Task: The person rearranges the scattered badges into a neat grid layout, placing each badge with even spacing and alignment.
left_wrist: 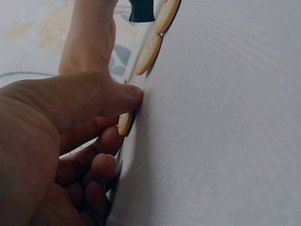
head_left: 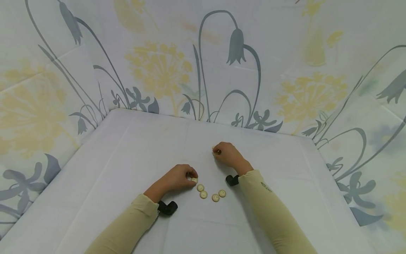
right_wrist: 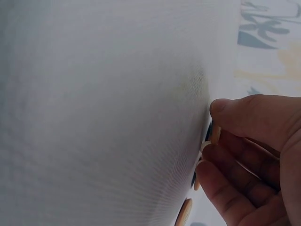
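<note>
Small round wooden discs with dark line markings lie flat on a white-covered table, two of them near the left hand: one disc [head_left: 200, 187] and, touching it, another disc [head_left: 203, 194]. My left hand [head_left: 180, 177] pinches a similar disc [left_wrist: 124, 123] at the table surface, between thumb and fingers; the thumb partly covers it. Farther back and to the right, my right hand [head_left: 229, 154] holds a disc [right_wrist: 216, 133] by its edge, low against the cloth, mostly hidden by the fingers. Two more discs, one [head_left: 215, 197] and another [head_left: 222, 193], sit in front of the right forearm.
White cloth covers the table [head_left: 142, 141], with flower-patterned fabric [head_left: 215, 70] rising behind and at both sides. Black wrist-worn pieces, one at the left wrist [head_left: 168, 208] and one at the right wrist [head_left: 232, 180], stick out near the table surface.
</note>
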The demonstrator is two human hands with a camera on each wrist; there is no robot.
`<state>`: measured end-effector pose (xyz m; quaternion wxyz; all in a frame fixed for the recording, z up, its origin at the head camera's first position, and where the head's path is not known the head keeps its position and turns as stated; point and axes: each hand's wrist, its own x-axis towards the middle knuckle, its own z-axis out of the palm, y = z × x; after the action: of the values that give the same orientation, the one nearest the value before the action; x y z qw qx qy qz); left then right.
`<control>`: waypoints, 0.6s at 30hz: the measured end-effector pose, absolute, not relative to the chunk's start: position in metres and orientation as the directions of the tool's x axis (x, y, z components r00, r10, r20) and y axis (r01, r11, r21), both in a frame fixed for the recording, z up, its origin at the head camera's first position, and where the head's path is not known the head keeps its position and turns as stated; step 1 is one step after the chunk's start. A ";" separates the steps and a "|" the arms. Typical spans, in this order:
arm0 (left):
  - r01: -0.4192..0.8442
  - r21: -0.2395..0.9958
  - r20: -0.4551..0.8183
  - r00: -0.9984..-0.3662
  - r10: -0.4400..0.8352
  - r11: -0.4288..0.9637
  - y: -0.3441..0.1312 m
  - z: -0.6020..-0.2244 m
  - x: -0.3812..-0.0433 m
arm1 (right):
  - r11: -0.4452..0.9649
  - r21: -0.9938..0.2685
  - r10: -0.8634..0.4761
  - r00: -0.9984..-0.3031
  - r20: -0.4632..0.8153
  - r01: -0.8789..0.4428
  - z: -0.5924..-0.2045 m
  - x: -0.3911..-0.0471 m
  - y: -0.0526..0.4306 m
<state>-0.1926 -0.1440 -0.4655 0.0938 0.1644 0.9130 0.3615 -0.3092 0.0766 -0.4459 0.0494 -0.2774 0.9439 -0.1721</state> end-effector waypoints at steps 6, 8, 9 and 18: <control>0.224 0.700 -0.058 -0.928 0.367 0.678 -0.144 -0.467 -0.193 | 0.786 -0.354 -0.545 -0.838 -0.009 -0.508 -0.446 -0.310 0.075; 0.221 0.702 -0.060 -0.929 0.365 0.678 -0.143 -0.466 -0.193 | 0.788 -0.348 -0.546 -0.837 -0.012 -0.509 -0.445 -0.310 0.074; 0.220 0.702 -0.061 -0.929 0.365 0.677 -0.143 -0.466 -0.193 | 0.789 -0.344 -0.545 -0.838 -0.013 -0.508 -0.445 -0.311 0.074; 0.216 0.705 -0.067 -0.928 0.367 0.676 -0.143 -0.465 -0.193 | 0.795 -0.333 -0.539 -0.842 -0.003 -0.507 -0.446 -0.312 0.074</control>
<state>-0.1928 -0.1429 -0.4648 0.1019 0.1602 0.9096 0.3695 -0.3117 0.0735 -0.4458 0.0488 -0.2764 0.9461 -0.1617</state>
